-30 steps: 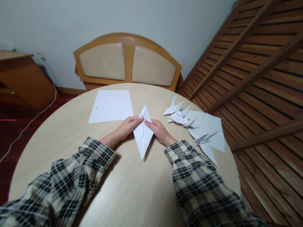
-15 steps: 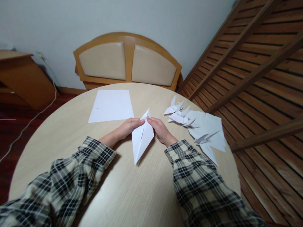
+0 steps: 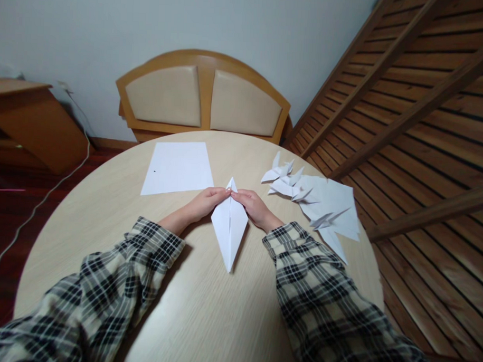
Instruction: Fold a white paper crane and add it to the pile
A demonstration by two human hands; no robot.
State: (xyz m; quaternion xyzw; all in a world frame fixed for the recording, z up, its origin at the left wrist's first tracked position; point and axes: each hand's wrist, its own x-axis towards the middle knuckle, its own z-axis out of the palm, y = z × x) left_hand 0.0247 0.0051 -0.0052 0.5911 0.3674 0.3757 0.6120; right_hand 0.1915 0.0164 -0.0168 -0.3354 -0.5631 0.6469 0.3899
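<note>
A folded white paper (image 3: 229, 228), kite-shaped with a crease or slit down its middle, is held between my two hands above the round table (image 3: 205, 317). My left hand (image 3: 206, 203) grips its upper left edge, thumb on top. On the upper right edge my right hand (image 3: 256, 208) pinches it the same way, and both thumb tips meet near the centre line. The fingers under the paper are hidden. One narrow point of the paper sticks out beyond the thumbs; the longer point faces me.
A flat white sheet (image 3: 178, 168) with a small dark spot lies at the far left. Several folded paper cranes (image 3: 285, 182) sit at the right, beside and on white paper pieces (image 3: 333, 202). Beyond the table stands a padded headboard (image 3: 205, 95); wooden slats (image 3: 426, 119) rise at the right.
The folded paper has turned so its long point now aims straight towards me instead of slightly left. My thumbs have come together on its centre line.
</note>
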